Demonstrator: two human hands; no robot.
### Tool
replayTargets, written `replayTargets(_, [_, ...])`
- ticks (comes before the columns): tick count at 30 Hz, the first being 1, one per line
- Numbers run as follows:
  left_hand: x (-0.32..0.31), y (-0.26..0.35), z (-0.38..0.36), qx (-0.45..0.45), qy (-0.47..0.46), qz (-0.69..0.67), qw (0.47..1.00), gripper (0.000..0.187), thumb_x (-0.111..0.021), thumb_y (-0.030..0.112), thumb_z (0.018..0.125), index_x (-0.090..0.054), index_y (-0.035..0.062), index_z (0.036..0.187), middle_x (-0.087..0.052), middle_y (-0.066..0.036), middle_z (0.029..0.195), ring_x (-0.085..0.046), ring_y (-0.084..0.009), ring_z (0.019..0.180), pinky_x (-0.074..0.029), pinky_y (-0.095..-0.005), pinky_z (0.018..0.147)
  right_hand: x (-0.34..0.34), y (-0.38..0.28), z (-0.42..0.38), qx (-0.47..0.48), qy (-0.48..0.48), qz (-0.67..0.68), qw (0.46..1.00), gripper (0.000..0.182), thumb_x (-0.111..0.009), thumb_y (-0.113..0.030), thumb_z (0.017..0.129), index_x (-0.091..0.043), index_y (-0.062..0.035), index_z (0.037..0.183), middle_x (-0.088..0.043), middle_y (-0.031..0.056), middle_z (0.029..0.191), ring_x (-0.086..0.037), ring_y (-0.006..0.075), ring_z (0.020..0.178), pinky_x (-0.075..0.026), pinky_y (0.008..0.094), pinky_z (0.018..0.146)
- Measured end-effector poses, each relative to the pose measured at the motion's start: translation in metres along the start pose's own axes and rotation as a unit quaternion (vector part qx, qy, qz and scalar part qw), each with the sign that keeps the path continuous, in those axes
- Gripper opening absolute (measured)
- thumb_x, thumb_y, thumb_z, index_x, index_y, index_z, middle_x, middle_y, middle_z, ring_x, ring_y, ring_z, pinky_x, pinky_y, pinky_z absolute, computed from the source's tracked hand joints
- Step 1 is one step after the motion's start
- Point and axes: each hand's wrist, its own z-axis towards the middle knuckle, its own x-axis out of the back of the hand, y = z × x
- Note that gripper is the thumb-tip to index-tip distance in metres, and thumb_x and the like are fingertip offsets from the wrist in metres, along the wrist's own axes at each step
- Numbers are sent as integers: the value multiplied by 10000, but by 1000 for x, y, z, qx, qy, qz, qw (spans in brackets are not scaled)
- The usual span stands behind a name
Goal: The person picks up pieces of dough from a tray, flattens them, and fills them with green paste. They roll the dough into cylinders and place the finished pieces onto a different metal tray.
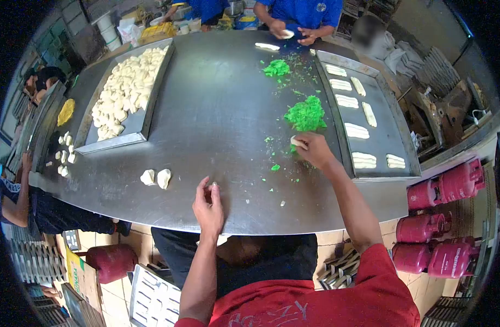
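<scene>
One pale, soft-looking piece of dough [299, 143] is pinched between the thumb and fingers of the person's right hand [317, 151], just on the near side of the larger mound of bright green shreds [306, 113], my reference for all positions. From my remote station, I judge that fingertip grip is chosen to avoid crushing the dough. The left hand [208, 210] lies well to the near left of the mound, fingers loosely bent, thumb apart; I see nothing held in it. Between that hand and the mound, stray green crumbs lie on the broad grey steel table [217, 109]. Far left of the mound, I record a deep metal tray [111, 143] heaped with pale dough lumps [127, 82], apparently as bulk stock. Two separate whitish dough lumps [163, 178] sit left of the mound, probably for easy reach. Just right of it, a shallow metal tray [390, 133] bears ridged pale dough strips [356, 131], spaced apart, presumably against sticking. Beyond the mound, a blue-shirted co-worker's hands [307, 36] handle another dough piece [287, 34].
</scene>
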Motion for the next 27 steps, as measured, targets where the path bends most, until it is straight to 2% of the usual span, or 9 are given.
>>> replayTargets(4, [3, 12, 0, 4, -7, 22, 1000, 337, -556, 168, 951, -549, -14, 1235, -661, -94, 884, -597, -136, 822, -477, -277, 752, -21, 19, 0, 112, -18, -51, 992, 236, -691, -61, 763, -670, -19, 994, -675, 156, 923, -653, 328, 810, -520, 379, 713])
replayTargets(10, [3, 4, 0, -13, 12, -5, 1000, 328, -590, 176, 934, -575, -2, 1209, -643, -88, 837, -595, -149, 769, -492, -297, 719, -29, -9, -5, 9, 12, -40, 999, 243, -699, -88, 764, -662, -25, 997, -666, 168, 936, -639, 364, 852, -513, 407, 756])
replayTargets(13, [2, 7, 0, -14, 14, -15, 1000, 318, -588, 169, 933, -582, -3, 1200, -636, -76, 818, -585, -139, 741, -490, -288, 704, -38, -38, -20, -59, 8, 83, 995, 254, -703, -91, 770, -647, -17, 1006, -656, 168, 930, -634, 362, 842, -511, 410, 747])
replayTargets(15, [4, 8, -1, -12, 9, -7, 1000, 314, -587, 166, 933, -585, -3, 1197, -634, -72, 813, -581, -136, 731, -489, -284, 699, -43, -49, -23, 103, -25, 1, 994, 262, -702, -88, 774, -633, -11, 1015, -650, 167, 907, -635, 356, 823, -515, 402, 718])
replayTargets(20, [6, 8, -1, -6, 12, -22, 1000, 316, -589, 166, 930, -586, -6, 1195, -631, -71, 810, -580, -131, 734, -489, -278, 706, -55, -42, -21, 117, -22, -33, 992, 268, -698, -73, 776, -624, -22, 1029, -652, 170, 942, -631, 375, 823, -520, 382, 709])
replayTargets(22, [8, 6, -2, -18, 14, -7, 1000, 310, -590, 166, 929, -591, 3, 1192, -632, -69, 817, -585, -127, 742, -492, -282, 720, -54, -47, -18, -25, 14, -28, 999, 227, -690, -64, 795, -629, -16, 1008, -674, 141, 932, -657, 301, 793, -526, 345, 705])
replayTargets(23, [7, -2, 0, -31, 17, 1, 999, 309, -590, 169, 930, -593, 6, 1191, -633, -69, 821, -587, -127, 745, -493, -285, 726, -54, -52, -14, -4, 17, -28, 999, 227, -690, -64, 795, -629, -16, 1008, -674, 141, 932, -657, 301, 793, -526, 345, 705])
replayTargets(25, [10, 5, -1, -9, 17, -34, 999, 312, -592, 187, 930, -595, 13, 1189, -637, -71, 822, -594, -131, 742, -499, -300, 727, -49, -71, -16, -234, 91, 259, 933, 181, -681, -59, 817, -635, -6, 983, -681, 96, 916, -652, 189, 784, -521, 301, 702])
replayTargets(27, [7, 8, -2, 19, 3, -69, 997, 334, -589, 208, 941, -583, 8, 1209, -667, -77, 900, -614, -137, 825, -493, -302, 785, -62, -83, -25, -212, 87, 350, 908, 179, -686, -63, 821, -635, -1, 982, -673, 75, 906, -637, 154, 786, -515, 287, 700])
